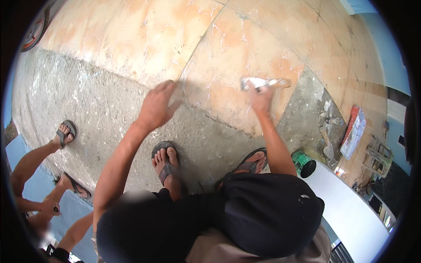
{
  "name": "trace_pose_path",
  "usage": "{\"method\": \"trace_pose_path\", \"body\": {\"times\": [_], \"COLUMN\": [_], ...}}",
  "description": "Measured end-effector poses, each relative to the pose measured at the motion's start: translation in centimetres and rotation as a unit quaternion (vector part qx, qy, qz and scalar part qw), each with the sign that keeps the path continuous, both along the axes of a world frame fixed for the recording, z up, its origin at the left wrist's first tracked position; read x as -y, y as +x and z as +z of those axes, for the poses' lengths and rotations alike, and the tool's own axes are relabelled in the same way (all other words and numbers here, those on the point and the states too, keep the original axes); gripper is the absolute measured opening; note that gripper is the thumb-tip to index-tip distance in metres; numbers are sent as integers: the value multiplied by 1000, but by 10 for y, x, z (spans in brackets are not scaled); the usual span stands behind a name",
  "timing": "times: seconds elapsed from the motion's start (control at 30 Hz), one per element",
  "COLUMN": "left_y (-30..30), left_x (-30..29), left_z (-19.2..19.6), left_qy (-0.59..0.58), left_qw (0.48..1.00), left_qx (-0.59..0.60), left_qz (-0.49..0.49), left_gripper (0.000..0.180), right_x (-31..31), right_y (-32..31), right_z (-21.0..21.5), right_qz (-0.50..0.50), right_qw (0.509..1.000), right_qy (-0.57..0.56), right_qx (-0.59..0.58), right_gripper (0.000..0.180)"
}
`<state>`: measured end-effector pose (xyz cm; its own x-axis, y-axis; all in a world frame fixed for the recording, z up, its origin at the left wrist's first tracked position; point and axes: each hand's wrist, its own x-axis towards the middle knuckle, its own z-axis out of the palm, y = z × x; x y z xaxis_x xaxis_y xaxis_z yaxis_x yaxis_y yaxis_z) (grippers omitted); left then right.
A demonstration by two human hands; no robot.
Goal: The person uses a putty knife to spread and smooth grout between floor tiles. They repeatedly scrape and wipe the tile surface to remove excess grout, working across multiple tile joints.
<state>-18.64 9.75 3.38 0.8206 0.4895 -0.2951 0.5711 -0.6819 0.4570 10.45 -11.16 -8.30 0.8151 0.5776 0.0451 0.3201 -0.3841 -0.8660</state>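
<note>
My right hand (262,101) is closed round a flat, white-smeared hand tool with a brownish end (280,82); motion blur hides its exact kind. The tool is over the orange-beige floor tiles (237,48), which carry thin branching white streaks. My left hand (155,107) is open, thumb apart from the fingers, holding nothing. Its fingertips are at the border where the tiles meet rough grey concrete (105,92); whether they touch the tile cannot be told. Between my forearms, my sandalled feet (165,163) stand on the concrete.
At the left, another person's sandalled feet (66,133) and bent legs are close by. To my right are a green bucket (301,161), a red-and-white packet (353,131), grey debris (326,138) and a small wooden stool (379,155). A wheel (35,35) shows at top left.
</note>
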Motion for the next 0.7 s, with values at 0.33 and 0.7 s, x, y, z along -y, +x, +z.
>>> {"method": "trace_pose_path", "body": {"times": [0.33,0.7], "left_y": [-11,20], "left_x": [-111,-119], "left_z": [-36,-40], "left_qy": [99,91], "left_qw": [989,990], "left_qx": [-112,-98], "left_qz": [7,-41], "left_gripper": [117,127], "right_x": [-27,-23], "right_y": [-19,-62], "right_z": [-12,25], "right_qz": [-5,-23], "right_qw": [989,982], "right_qy": [12,-185], "right_qx": [151,42], "right_gripper": [33,34]}}
